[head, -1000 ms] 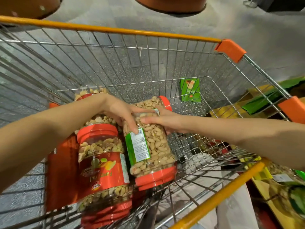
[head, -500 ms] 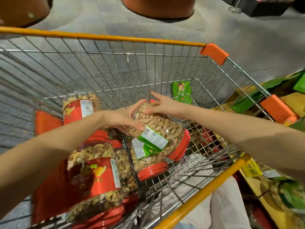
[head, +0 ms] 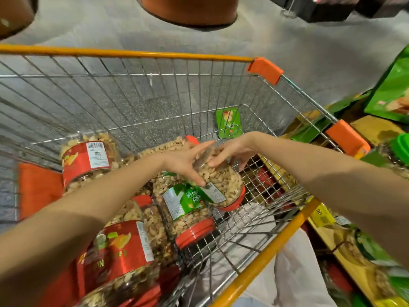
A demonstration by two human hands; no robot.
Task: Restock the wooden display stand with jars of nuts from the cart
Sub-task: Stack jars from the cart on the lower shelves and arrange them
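A wire cart (head: 137,54) with an orange rim holds several clear jars of nuts with red lids. A green-label jar (head: 221,185) is lifted and tilted, lid down toward me, above another green-label jar (head: 188,216) lying on the cart floor. My left hand (head: 183,162) grips its left side and my right hand (head: 234,151) grips its far right side. Two red-label jars (head: 88,160) (head: 124,253) lie at the left. The wooden display stand (head: 332,247) shows at the right, beyond the cart.
A green packet (head: 229,122) lies at the cart's far end. Green bags (head: 391,94) and more jars sit on the stand at right. Two round orange-brown bases (head: 192,9) stand on the grey floor beyond the cart.
The green-label jar has come up off the pile and swung to the right, held between both hands. The view has tilted up a little.
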